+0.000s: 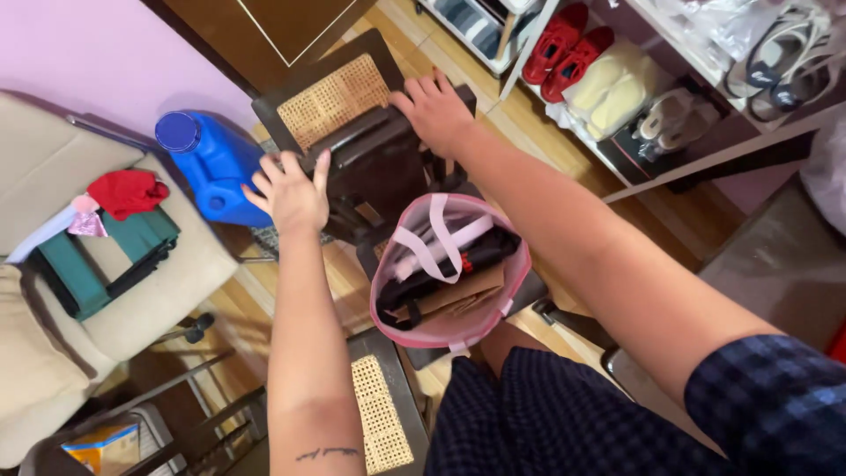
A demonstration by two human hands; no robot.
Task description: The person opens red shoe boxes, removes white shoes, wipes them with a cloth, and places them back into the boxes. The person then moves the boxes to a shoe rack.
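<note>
Both hands, left hand (291, 196) and right hand (434, 110), lie flat and open on the dark chair (370, 150), gripping nothing; the pink bag (449, 269) (already full) sits untouched on the floor.

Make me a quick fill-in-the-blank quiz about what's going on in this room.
1. Both hands, left hand and right hand, rest on a dark wooden ____.
2. The jug on the floor is ____.
3. The bag below the hands has a ____ rim.
4. The red shoes sit on a ____.

Missing words: chair; blue; pink; shelf
</note>
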